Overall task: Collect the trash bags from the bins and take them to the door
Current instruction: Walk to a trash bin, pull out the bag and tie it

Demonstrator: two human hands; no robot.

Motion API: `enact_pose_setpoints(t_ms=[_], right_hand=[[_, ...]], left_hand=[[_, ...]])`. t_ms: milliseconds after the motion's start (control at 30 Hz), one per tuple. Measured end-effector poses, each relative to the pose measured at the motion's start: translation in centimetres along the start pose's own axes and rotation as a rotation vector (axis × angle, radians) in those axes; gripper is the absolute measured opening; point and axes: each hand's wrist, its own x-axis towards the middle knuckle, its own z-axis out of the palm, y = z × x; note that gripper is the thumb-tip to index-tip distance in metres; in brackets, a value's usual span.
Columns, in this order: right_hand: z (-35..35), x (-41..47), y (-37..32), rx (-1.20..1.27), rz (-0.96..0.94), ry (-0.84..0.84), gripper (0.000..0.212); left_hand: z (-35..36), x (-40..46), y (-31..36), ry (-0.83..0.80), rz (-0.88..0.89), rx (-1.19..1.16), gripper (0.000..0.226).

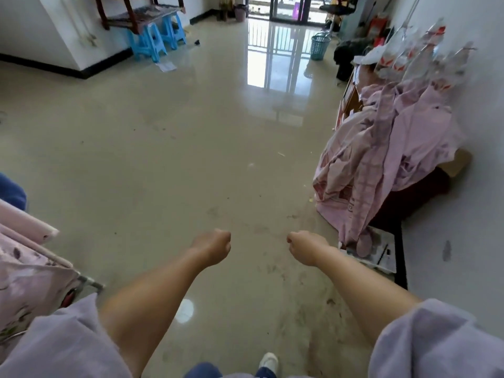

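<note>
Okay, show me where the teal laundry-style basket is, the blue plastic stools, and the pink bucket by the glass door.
teal basket (319, 47), head view, on its slatted front wall.
blue stools (152, 40), head view, on the nearest stool's leg frame.
pink bucket (240, 14), head view, on its side wall.

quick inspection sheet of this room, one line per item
surface: glossy tiled floor, scuffed and dirty near the feet
job's things: teal basket bin far right; pink bin by the glass door; no trash bag seen
clutter: pink cloth pile along right wall, blue stools, paper scrap
grips: left hand and right hand fisted, holding nothing
cables: nothing seen
surroundings: white walls
</note>
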Motion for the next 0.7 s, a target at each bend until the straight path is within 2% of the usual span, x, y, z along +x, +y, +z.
enact_pose_setpoints(t_ms=[200,433,500,633,700], right_hand=[[-5.8,9.7,0.9,-0.046,-0.109,-0.006,0.034],[-12.4,23.8,2.5,-0.156,-0.136,-0.040,0.034],[-14.7,28.0,3.4,-0.101,-0.091,-0.045,0.034],[-19.2,35.6,5.5,0.169,0.039,-0.056,0.032],[-21.5,38.7,6.7,0.182,0.068,-0.057,0.032]], left_hand=[[-3.3,8.4,-0.7,-0.029,-0.100,-0.033,0.031],[-8.9,23.2,-3.3,0.007,-0.116,-0.090,0.030],[-11.2,28.0,-4.1,-0.005,-0.096,-0.087,0.030],[-16.2,36.7,-5.3,-0.018,-0.054,-0.058,0.029],[-18.6,41.2,-5.6,-0.023,-0.033,-0.045,0.029]])
